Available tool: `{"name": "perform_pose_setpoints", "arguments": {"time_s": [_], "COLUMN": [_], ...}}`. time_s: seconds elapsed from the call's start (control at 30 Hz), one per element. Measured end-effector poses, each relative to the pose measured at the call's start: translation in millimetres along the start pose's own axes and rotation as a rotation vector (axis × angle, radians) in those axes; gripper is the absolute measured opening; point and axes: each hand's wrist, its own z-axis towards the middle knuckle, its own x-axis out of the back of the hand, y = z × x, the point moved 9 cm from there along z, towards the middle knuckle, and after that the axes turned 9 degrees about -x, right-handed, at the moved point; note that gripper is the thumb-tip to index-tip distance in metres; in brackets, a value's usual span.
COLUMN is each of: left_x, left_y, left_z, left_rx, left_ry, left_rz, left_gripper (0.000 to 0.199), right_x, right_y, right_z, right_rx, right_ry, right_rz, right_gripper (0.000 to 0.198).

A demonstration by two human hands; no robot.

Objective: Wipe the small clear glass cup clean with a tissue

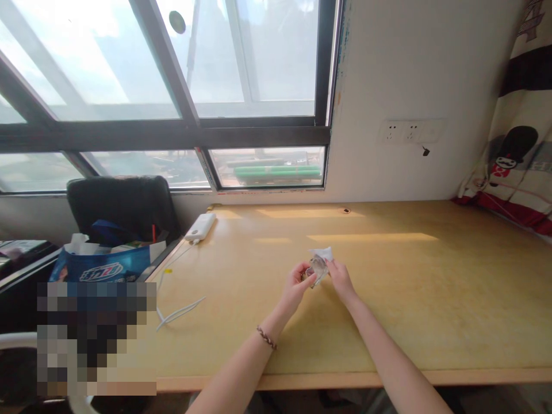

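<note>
Both hands hold one small clear packet [318, 269] above the counter [388, 299]. The left hand [297, 283] pinches its left end and the right hand [340, 277] its right. Its long side runs left to right, tipped up a bit.

Small clear packet [318, 269]: we see thin, glossy see-through plastic, crinkled.
White scrap [322, 253]: to us it looks like matt paper or tissue.
Pale yellow wooden tabletop [388, 299]: we find it smooth, with a soft sheen.
White oblong power bank [200, 226]: we see smooth plastic.
Black chair back [123, 204]: we see matt leather-like covering.
Braided wrist bracelet [266, 338]: we see woven cord.
</note>
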Motion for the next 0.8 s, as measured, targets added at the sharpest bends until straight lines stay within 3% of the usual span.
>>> {"name": "perform_pose_setpoints", "arguments": {"time_s": [0.07, 0.2, 0.27, 0.37, 0.47, 0.53, 0.67, 0.8], "left_x": [0.6, 2.0, 3.7, 3.1, 1.5, 4.9, 9.7, -3.9], "left_y": [1.8, 5.7, 5.2, -1.4, -9.6, -14.1, -28.0, -39.4], "left_z": [0.3, 2.0, 2.0, 1.3, 2.4, 5.4, 9.9, 5.5], "left_rx": [-0.005, -0.019, -0.013, 0.036, 0.077, 0.077, 0.139, 0.294], "left_ry": [0.019, 0.067, 0.099, 0.095, 0.071, 0.111, 0.215, 0.126], "left_rz": [-0.017, -0.072, -0.115, -0.189, -0.325, -0.454, -0.665, -0.716], "left_gripper": [0.013, 0.015, 0.019, 0.012, 0.007, 0.005, 0.009, 0.02], "right_x": [3.5, -13.5, -20.6, -11.4, -5.4, -11.9, -26.9, -19.5], "right_y": [0.6, -43.5, -55.2, -37.8, 4.7, 21.8, 29.3, 34.8], "right_z": [-1.7, -27.0, -34.7, -21.7, -3.6, 0.9, -0.5, 1.0], "right_rx": [-0.006, 0.293, 0.365, 0.216, -0.086, -0.198, -0.261, -0.258], "right_ry": [0.036, -0.072, -0.124, -0.047, -0.003, -0.032, -0.099, -0.041], "right_rz": [-0.018, -0.103, -0.108, 0.018, 0.355, 0.544, 0.734, 0.756], "right_gripper": [0.036, 0.031, 0.033, 0.03, 0.028, 0.028, 0.028, 0.025]}}
